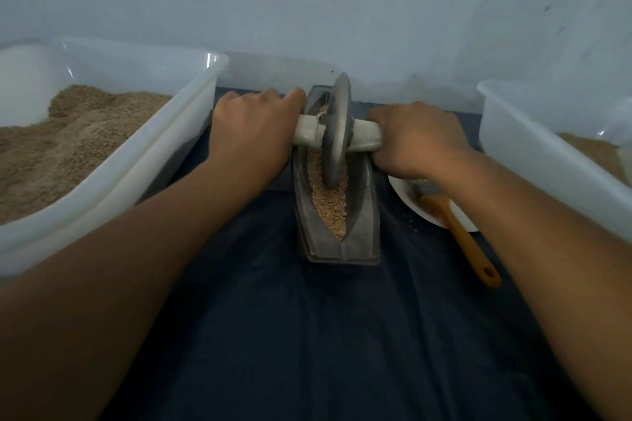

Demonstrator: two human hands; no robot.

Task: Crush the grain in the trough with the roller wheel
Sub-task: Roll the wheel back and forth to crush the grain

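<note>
On a dark cloth (307, 335), both hands (254, 128) (415, 138) grip the roller wheel's (337, 133) handles, hiding its axle ends.

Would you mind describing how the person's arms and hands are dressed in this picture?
Both forearms are bare for all that shows, with no sleeve in view. The left hand and the right hand wear no gloves. No ring, watch or bracelet shows on the parts in view, and no markings are visible.
</note>
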